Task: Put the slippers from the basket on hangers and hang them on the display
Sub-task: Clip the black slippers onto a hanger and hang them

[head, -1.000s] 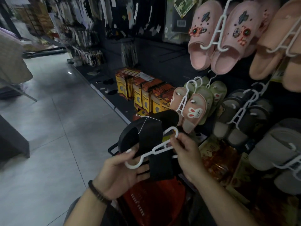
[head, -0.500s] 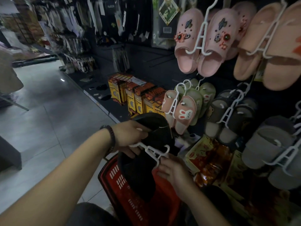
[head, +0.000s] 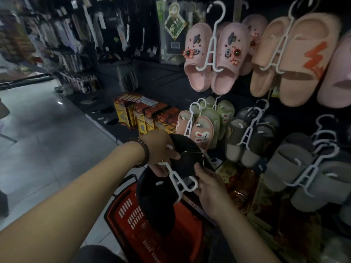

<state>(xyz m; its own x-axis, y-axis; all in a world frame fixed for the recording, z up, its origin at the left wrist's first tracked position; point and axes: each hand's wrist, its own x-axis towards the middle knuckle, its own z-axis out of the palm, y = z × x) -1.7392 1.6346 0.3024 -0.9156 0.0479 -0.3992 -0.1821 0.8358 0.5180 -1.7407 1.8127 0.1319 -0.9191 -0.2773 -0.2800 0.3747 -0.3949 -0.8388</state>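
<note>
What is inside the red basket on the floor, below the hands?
Of the red basket, only the slotted wall and rim show. The black slippers on the white hanger cover most of its opening, so any slippers left inside cannot be seen.

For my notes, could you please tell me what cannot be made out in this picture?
Head view, basket: contents hidden by the black slippers and arms.
Head view, hanger: hook partly covered by the left hand.
Head view, orange boxes: print too small, blurred.
Head view, far shelves: goods blurred, dark.
</note>
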